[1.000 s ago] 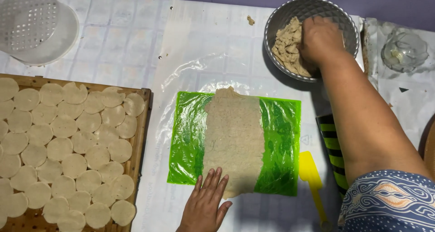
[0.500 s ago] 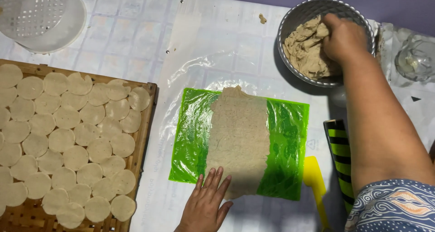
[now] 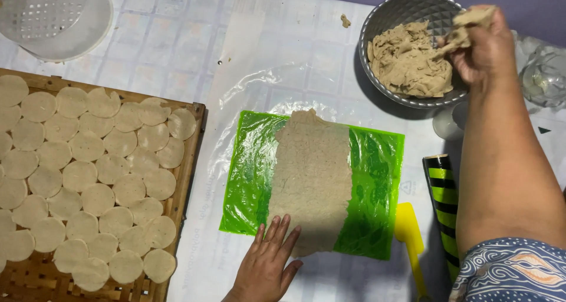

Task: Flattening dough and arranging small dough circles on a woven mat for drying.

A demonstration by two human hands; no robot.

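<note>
**Right hand lifts dough out of the bowl**

Since the earlier frame the right hand [image 3: 483,45] has risen from inside the faceted grey metal bowl [image 3: 413,10] and now hangs over its right rim, fingers closed on a ragged beige lump of dough [image 3: 466,28]; more of the same dough [image 3: 410,63] fills the bowl. The left hand [image 3: 268,263] has stayed flat, fingers spread and holding nothing, fingertips on the lower edge of the thin rolled beige dough sheet [image 3: 312,178]. That sheet lies on a translucent green plastic sheet [image 3: 371,184] (itself on clear film over the worktop [image 3: 159,48]). Just right of it stand a black-and-green striped rolling pin [image 3: 443,202] and a yellow plastic scraper [image 3: 410,237]. At left, a wooden slatted tray [image 3: 188,178] carries rows of round cut dough discs [image 3: 88,178]. A perforated white plastic lid [image 3: 56,16] sits at the upper left.
</note>
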